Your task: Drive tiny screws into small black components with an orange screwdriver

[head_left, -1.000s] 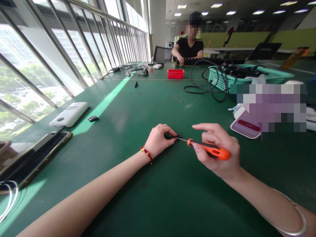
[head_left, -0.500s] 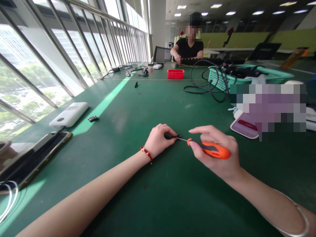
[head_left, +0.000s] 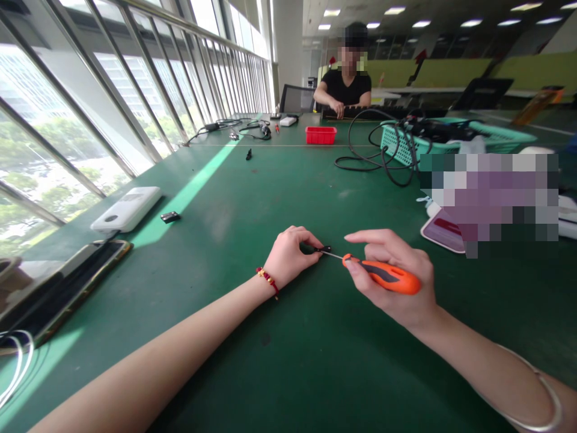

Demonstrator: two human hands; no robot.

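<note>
Green matting covers the long workbench [head_left: 252, 198]. Near its front edge the left hand [head_left: 288, 257] pinches a small black part [head_left: 325, 249], fingers clenched round it. The right hand [head_left: 399, 294] grips an orange-and-black screwdriver [head_left: 383, 275], its tip meeting the part. The work looks mid-way, with the driver engaged. Fingers hide most of the part, and any screw is too small to see.

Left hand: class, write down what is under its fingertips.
A small black part pokes out from under the left hand, with the tip of the orange screwdriver against it. The hand covers the rest of it.
</note>
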